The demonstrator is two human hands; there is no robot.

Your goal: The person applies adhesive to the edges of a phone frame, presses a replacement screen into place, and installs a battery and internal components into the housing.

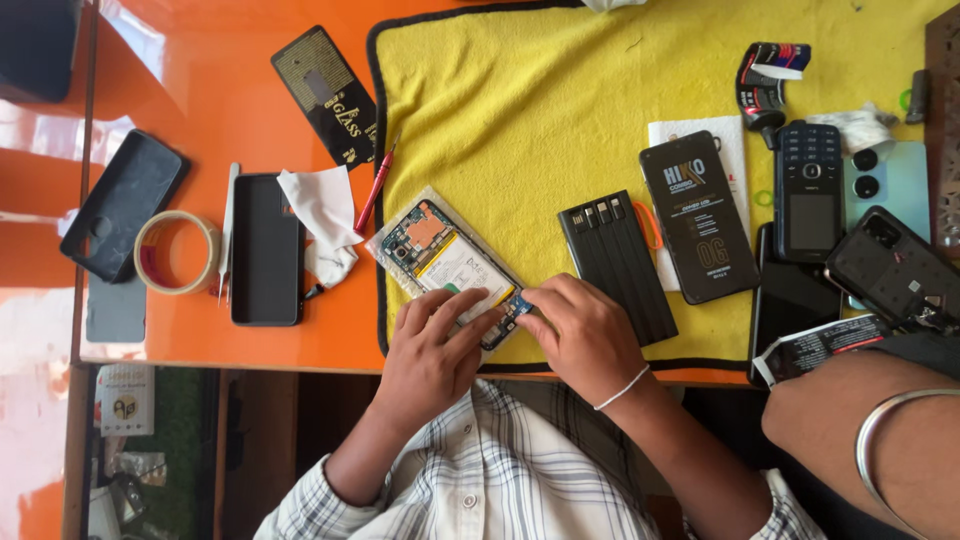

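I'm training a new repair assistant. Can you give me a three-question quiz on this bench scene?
1. True or false: both hands touch the opened phone.
2. What lies between the black phone and the yellow towel? A) white cloth B) scissors C) mug
3. Which hand wears a thin white wrist band?

Key: 1 true. 2 A, the white cloth. 3 The right hand; the left hand has none.

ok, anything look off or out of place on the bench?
The opened phone lies askew on the yellow towel, back off, battery and boards exposed. Both hands, left and right, meet at its lower end.
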